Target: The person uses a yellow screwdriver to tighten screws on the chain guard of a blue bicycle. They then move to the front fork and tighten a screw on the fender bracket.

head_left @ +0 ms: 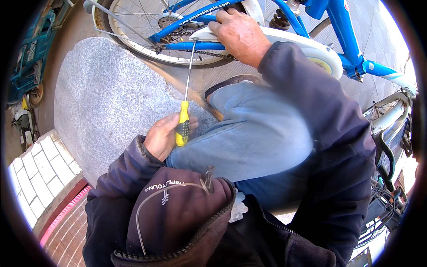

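A yellow and black screwdriver [183, 124] is held by its handle between the thumb and fingers of my left hand [163, 137]. Its long shank points away from me, and the tip meets the rear end of a white chain guard [307, 46], where a screw may sit but is too small to make out. My right hand [240, 35] is closed over the guard near that end, fingers bent over its far edge. The guard runs along a blue bicycle frame [209, 46]. A dark chain [204, 53] shows below the frame tube, in front of the spoked rear wheel [133, 18].
A speckled grey stone slab [102, 98] lies left of my bent knee [249, 142]. Teal crates [33, 58] stand at the far left, above white bricks [44, 167]. At the right edge is another bicycle [391, 115] with a black wire basket [378, 213].
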`<state>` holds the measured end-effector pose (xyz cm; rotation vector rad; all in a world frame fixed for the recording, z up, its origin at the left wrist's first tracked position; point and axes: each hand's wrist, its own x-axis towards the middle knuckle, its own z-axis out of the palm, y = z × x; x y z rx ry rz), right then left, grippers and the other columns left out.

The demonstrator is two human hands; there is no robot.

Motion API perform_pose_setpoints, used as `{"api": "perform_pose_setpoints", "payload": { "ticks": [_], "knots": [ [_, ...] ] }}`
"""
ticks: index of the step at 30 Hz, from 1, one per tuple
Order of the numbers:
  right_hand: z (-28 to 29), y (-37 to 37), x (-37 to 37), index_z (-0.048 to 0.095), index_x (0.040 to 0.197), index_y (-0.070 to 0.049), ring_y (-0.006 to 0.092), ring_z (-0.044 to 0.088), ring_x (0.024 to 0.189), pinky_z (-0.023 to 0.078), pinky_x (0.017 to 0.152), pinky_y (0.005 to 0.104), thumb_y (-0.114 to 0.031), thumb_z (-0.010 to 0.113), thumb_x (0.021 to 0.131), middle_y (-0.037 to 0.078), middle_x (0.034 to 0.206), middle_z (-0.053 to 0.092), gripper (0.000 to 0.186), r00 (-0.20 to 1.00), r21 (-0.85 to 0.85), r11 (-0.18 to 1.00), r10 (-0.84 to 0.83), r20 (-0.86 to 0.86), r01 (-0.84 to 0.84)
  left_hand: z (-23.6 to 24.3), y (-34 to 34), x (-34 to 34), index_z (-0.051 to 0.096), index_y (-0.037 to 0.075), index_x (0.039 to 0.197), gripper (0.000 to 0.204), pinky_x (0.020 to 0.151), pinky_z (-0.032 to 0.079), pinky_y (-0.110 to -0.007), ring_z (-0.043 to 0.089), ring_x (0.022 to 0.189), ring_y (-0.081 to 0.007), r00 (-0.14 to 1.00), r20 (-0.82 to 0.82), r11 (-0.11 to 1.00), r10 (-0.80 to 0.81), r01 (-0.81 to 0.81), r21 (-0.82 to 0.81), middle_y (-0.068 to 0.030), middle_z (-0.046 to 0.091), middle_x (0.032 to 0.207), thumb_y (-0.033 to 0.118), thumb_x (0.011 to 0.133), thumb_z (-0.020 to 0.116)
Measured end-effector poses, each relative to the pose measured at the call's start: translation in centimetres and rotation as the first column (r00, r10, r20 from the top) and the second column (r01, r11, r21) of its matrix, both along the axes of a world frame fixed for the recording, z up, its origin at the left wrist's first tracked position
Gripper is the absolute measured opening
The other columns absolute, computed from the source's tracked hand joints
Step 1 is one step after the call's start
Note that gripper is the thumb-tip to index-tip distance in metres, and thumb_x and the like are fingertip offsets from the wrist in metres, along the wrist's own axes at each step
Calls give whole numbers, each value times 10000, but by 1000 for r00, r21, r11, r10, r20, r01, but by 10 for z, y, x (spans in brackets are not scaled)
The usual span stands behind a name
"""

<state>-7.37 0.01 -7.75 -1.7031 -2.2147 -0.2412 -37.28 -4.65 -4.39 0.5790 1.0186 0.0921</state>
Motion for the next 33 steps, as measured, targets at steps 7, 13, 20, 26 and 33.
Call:
{"api": "perform_pose_setpoints", "payload": {
  "ticks": [7,13,20,26,33],
  "knots": [
    [1,0,0,694,907,-50,278,593,906,495,784,375,-71,642,747,129,930,609,170,1000,11,1000,3,-21,-3,3,-2,-4,403,-15,1330,485,1004,422,-414,548,1128,-273,1000,-9,999,-14,13,-46,-172,551,1211,314,979,462],
    [-4,1,1,697,916,-52,281,594,906,496,782,380,-65,649,743,134,935,610,180,1000,29,1000,2,-26,-1,7,-1,-13,415,-75,1308,444,1047,371,-412,517,1174,-285,992,12,989,-122,123,-82,-194,535,1249,231,989,442],
    [0,0,0,696,916,-51,283,596,912,502,783,376,-65,652,742,136,952,614,180,999,-1,1000,0,-38,0,5,0,-11,439,-55,1261,415,973,458,-398,589,1069,-258,988,-71,988,-140,135,-71,-185,590,1151,181,937,543],
    [0,1,-1,695,923,-47,281,598,917,506,789,372,-69,653,745,136,959,615,183,1000,-13,1000,-6,2,6,-3,-1,-12,471,-26,1174,346,823,524,-337,646,886,-213,981,-184,998,-60,62,7,-129,628,989,57,870,615],
    [0,0,0,700,889,-44,282,604,906,509,784,372,-68,656,743,139,950,621,155,1000,1,1000,-8,23,8,-2,-7,-7,488,16,1151,328,611,460,-255,585,716,-131,959,-274,969,-67,128,211,-55,586,842,64,860,633]
  ]
}}
